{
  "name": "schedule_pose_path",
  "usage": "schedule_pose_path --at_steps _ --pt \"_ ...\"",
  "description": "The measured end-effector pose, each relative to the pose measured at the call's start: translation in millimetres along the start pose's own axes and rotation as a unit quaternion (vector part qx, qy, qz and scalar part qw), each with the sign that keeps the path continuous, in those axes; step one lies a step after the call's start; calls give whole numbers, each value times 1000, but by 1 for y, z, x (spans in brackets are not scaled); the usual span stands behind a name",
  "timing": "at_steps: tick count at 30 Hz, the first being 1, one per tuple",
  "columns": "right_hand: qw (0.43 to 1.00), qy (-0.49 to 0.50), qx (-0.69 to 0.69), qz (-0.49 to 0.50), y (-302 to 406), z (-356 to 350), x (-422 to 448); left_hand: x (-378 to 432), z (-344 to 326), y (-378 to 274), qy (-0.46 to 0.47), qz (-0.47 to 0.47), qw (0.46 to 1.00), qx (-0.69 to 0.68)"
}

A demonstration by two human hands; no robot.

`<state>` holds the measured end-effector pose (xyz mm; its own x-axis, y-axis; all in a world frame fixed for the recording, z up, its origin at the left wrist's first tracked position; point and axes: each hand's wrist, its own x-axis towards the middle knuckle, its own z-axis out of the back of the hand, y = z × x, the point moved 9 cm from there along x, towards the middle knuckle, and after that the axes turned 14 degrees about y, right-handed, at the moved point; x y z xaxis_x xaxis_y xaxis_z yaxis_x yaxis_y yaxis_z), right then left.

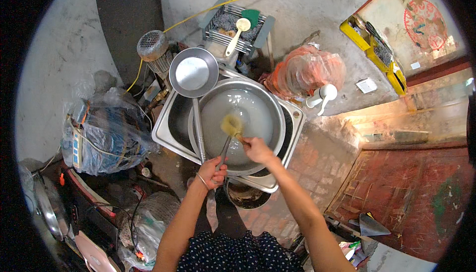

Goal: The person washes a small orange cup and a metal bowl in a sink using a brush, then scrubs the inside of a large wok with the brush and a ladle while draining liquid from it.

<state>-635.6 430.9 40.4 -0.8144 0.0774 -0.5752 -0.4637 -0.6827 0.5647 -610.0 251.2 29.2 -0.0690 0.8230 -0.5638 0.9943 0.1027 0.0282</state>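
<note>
A wide metal basin (pixel 256 93) of cloudy water sits on a stainless steel sink (pixel 177 143). Above the basin, my left hand (pixel 215 173) grips the grey handle (pixel 224 149) of a utensil whose far end is hidden behind a brush. My right hand (pixel 257 150) holds that brush (pixel 231 124) by its short wooden handle, its yellowish bristles against the utensil. A metal ladle or pan (pixel 193 72) with a long handle rests across the basin's left rim, its bowl at the back and its handle end beside my left hand.
Behind the sink stands a dish rack (pixel 256 41) with a cream spoon (pixel 234 37) on top. An electric motor (pixel 152 45) is at the back left, a plastic-wrapped orange bundle (pixel 308 69) at the back right. A dark pot (pixel 248 197) sits below the sink's front edge. Plastic-covered goods (pixel 108 130) stand left.
</note>
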Motion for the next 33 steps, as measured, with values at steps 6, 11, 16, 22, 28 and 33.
schedule_pose_path --at_steps 6,11,16,22,28,33 --pt "998 -36 27 -45 -6 14 -8 1 0 -4 8 10 999 36" --pt "989 -4 144 29 23 41 -19 -7 12 -12 -3 -1 999 34" --pt "996 -37 76 -18 12 15 -21 13 6 -19 25 7 999 42" --pt "986 8 150 71 79 20 -126 10 -8 -40 44 -76 996 5" --pt "998 -59 11 -4 16 20 -59 31 -19 -39 47 -47 997 31" --pt "992 -55 107 49 66 26 -101 26 1 -34 20 -31 998 -54"
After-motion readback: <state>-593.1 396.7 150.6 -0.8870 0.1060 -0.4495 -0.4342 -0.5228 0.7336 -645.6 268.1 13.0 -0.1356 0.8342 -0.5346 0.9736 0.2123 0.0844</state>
